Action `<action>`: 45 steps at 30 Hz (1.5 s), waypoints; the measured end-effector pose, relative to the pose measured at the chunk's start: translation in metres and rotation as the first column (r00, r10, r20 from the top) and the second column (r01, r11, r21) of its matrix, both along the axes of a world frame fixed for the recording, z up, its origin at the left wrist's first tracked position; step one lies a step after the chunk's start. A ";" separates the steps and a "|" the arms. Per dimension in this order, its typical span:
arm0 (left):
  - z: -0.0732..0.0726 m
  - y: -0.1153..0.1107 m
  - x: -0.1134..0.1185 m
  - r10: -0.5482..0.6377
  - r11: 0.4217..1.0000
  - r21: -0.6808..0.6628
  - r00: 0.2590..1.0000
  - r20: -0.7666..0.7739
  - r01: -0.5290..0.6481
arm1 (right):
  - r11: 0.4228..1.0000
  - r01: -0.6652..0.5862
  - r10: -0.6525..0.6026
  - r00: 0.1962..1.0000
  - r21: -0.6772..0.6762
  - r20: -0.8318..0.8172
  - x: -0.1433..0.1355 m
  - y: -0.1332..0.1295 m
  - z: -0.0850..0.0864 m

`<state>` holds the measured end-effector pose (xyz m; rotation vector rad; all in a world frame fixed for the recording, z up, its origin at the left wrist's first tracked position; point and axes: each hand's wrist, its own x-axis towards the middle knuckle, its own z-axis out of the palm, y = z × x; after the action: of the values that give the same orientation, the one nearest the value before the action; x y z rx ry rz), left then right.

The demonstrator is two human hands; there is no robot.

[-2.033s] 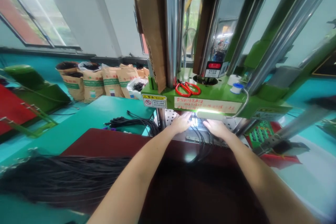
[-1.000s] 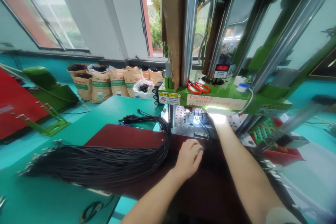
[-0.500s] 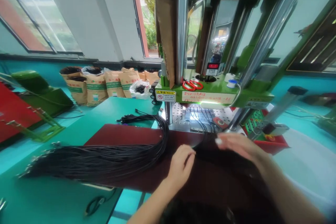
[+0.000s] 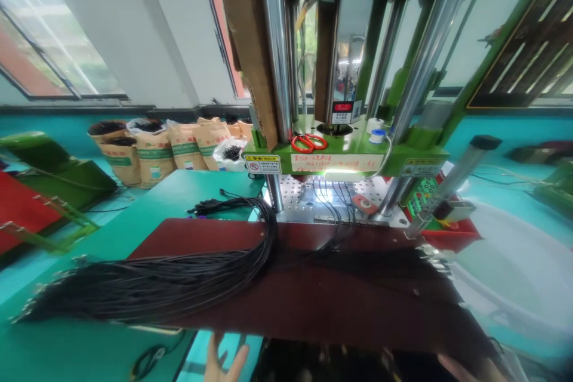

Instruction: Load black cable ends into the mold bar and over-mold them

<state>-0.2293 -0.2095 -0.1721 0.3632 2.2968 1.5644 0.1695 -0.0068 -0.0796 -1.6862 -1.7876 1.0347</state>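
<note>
Low in the view, my left hand (image 4: 225, 361) is below the front edge of the dark red board (image 4: 313, 304), fingers apart and holding nothing. Only a blurred part of my right hand (image 4: 454, 367) shows at the bottom right edge, its fingers hidden. A thick bundle of black cables (image 4: 156, 283) lies across the board's left side and curves up toward the press. Thinner black cables (image 4: 333, 239) run from the metal plate (image 4: 290, 194) onto the board, and more metal cable ends (image 4: 436, 259) lie at its right.
The green press (image 4: 277, 152) stands behind the board, with red-handled scissors (image 4: 308, 143) and a blue-and-white spool (image 4: 377, 136) on it. A red tray (image 4: 461, 242) and a white round tub (image 4: 519, 268) are at the right. Paper sacks (image 4: 154, 155) stand by the wall.
Both hands have moved from the cables in front of the press down to the bottom of the view. The view has shifted, so the press appears further left.
</note>
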 end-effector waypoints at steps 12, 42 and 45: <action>0.010 0.026 -0.026 -0.074 0.997 -0.032 0.993 -0.095 0.071 | 0.966 0.191 -0.182 0.981 0.171 -0.071 -0.011 -0.009 -0.028; -0.013 0.012 -0.046 -0.199 0.964 -0.203 0.972 -0.121 0.172 | 0.980 0.189 -0.177 0.972 0.068 -0.155 -0.018 -0.005 -0.012; -0.013 0.011 -0.047 -0.207 0.956 -0.237 0.970 -0.124 0.174 | 0.975 0.214 -0.200 0.962 0.060 -0.183 -0.016 -0.006 -0.014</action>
<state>-0.2759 -0.1983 -0.1849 0.6398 2.4348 1.2059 0.1538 -0.0125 -0.0939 -1.6390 -1.4855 0.9752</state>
